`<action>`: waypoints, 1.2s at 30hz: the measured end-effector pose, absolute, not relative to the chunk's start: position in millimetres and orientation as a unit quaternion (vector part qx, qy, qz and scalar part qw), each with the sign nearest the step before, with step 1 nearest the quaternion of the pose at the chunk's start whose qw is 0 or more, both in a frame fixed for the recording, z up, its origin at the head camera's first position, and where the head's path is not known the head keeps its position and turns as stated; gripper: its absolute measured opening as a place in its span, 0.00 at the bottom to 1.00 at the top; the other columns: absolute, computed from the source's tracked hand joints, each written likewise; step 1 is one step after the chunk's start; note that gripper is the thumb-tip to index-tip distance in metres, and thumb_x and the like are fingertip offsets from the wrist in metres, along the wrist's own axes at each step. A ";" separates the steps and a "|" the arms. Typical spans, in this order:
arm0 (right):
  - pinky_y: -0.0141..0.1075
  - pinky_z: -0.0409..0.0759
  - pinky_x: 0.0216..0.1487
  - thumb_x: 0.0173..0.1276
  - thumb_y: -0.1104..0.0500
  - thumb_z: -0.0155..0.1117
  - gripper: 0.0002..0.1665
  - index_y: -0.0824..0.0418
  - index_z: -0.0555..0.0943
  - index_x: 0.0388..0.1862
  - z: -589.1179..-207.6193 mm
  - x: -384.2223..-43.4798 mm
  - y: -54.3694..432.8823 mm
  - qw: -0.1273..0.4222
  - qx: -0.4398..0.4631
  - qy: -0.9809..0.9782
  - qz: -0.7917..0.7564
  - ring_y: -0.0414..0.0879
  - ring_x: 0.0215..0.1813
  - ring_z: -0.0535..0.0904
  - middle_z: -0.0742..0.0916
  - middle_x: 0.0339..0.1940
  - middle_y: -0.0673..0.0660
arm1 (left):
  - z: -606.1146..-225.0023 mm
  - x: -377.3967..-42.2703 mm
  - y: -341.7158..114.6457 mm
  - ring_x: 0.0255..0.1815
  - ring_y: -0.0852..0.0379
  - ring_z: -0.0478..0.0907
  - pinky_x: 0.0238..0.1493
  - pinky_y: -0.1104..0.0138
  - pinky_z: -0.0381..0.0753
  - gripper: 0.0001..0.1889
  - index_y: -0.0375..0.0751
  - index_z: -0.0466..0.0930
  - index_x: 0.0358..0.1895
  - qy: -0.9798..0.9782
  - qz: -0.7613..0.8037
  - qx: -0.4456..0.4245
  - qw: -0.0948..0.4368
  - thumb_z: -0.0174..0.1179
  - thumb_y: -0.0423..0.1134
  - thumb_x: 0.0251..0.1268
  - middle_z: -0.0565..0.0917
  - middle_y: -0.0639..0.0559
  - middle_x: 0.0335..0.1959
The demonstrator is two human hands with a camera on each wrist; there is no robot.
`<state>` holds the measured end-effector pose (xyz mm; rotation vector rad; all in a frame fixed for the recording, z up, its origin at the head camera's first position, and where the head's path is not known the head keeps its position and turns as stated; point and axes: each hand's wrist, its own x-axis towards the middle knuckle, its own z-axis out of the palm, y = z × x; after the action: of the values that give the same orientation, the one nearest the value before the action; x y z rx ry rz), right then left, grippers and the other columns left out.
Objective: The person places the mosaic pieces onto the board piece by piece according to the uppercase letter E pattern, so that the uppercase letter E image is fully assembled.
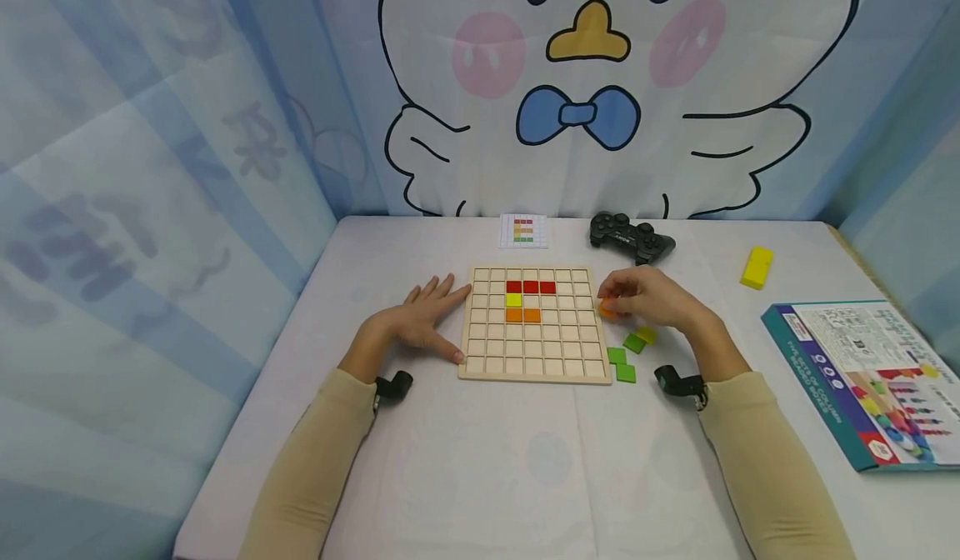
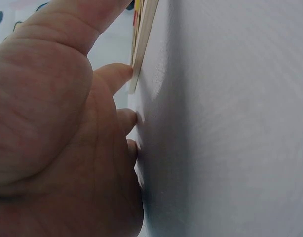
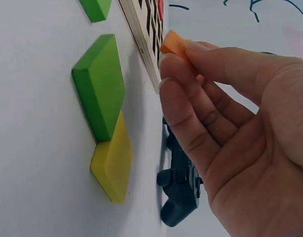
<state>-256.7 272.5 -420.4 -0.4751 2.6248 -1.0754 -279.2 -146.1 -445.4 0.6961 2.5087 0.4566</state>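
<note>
A wooden grid board (image 1: 536, 360) lies on the table with three red tiles (image 1: 531, 287) in one row, a yellow tile (image 1: 513, 300) below, then two orange tiles (image 1: 522, 316). My left hand (image 1: 420, 320) is spread flat, its thumb and a fingertip at the board's left edge. At the right edge my right hand (image 1: 647, 295) pinches an orange tile (image 3: 174, 44) between thumb and fingers. Beside the board's lower right corner lie several green tiles (image 3: 99, 86) and a yellow tile (image 3: 114, 165), which touches one green tile.
A small pattern card (image 1: 523, 231) and a black game controller (image 1: 632, 237) sit behind the board. Toward the right are a yellow block (image 1: 757, 267) and a teal-edged game box (image 1: 840, 377). A cartoon-printed curtain (image 1: 577, 177) hangs along the table's back edge.
</note>
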 end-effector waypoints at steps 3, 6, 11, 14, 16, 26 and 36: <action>0.34 0.81 0.43 0.73 0.66 0.66 0.11 0.63 0.86 0.52 -421.5 -257.7 271.2 0.117 -0.163 0.901 -0.385 0.50 0.42 0.80 0.88 0.46 0.59 | -446.3 -279.8 -146.1 0.87 0.44 0.20 0.84 0.43 0.23 0.68 0.60 0.38 0.87 0.920 0.166 0.256 0.245 0.75 0.71 0.48 0.28 0.46 0.87; 0.33 0.79 0.45 0.72 0.66 0.67 0.13 0.63 0.86 0.54 -421.4 -257.1 269.2 0.101 -0.164 0.902 -0.386 0.50 0.45 0.80 0.87 0.47 0.61 | -446.9 -280.1 -146.0 0.87 0.44 0.20 0.84 0.43 0.23 0.68 0.60 0.38 0.87 0.920 0.166 0.256 0.245 0.75 0.71 0.48 0.28 0.47 0.87; 0.30 0.79 0.45 0.71 0.66 0.69 0.15 0.64 0.85 0.56 -420.8 -255.5 265.3 0.092 -0.160 0.902 -0.389 0.51 0.46 0.80 0.87 0.47 0.62 | -447.1 -279.8 -146.1 0.87 0.44 0.20 0.84 0.44 0.23 0.68 0.60 0.38 0.87 0.919 0.167 0.256 0.247 0.75 0.71 0.48 0.28 0.47 0.87; 0.29 0.80 0.45 0.71 0.65 0.69 0.15 0.64 0.85 0.56 -419.5 -254.5 262.4 0.091 -0.157 0.902 -0.392 0.51 0.45 0.81 0.88 0.48 0.61 | -447.6 -279.9 -146.3 0.87 0.44 0.20 0.84 0.44 0.23 0.68 0.60 0.38 0.87 0.920 0.167 0.257 0.246 0.75 0.71 0.48 0.28 0.47 0.87; 0.29 0.80 0.44 0.71 0.65 0.70 0.16 0.64 0.85 0.56 -418.9 -254.2 260.6 0.087 -0.157 0.902 -0.392 0.51 0.45 0.81 0.88 0.48 0.61 | -447.7 -280.0 -146.4 0.87 0.44 0.20 0.84 0.44 0.23 0.68 0.60 0.38 0.87 0.920 0.167 0.257 0.245 0.75 0.71 0.48 0.29 0.47 0.87; 0.28 0.81 0.41 0.71 0.61 0.73 0.16 0.64 0.85 0.55 -421.0 -256.4 250.1 0.045 -0.152 0.908 -0.389 0.51 0.43 0.80 0.88 0.46 0.60 | -447.5 -280.4 -146.6 0.87 0.44 0.20 0.83 0.43 0.23 0.68 0.60 0.38 0.87 0.919 0.169 0.258 0.245 0.75 0.71 0.47 0.28 0.47 0.87; 0.37 0.80 0.48 0.70 0.58 0.74 0.15 0.61 0.87 0.53 -424.4 -256.2 232.4 0.037 -0.176 0.910 -0.374 0.50 0.45 0.80 0.89 0.44 0.57 | -448.9 -281.0 -147.2 0.87 0.45 0.20 0.84 0.44 0.22 0.68 0.61 0.38 0.87 0.919 0.169 0.258 0.245 0.74 0.71 0.48 0.28 0.48 0.87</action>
<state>-256.2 232.4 -424.4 -0.5394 2.7927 -1.1471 -281.0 -147.2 -448.9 0.7048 2.5082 0.4613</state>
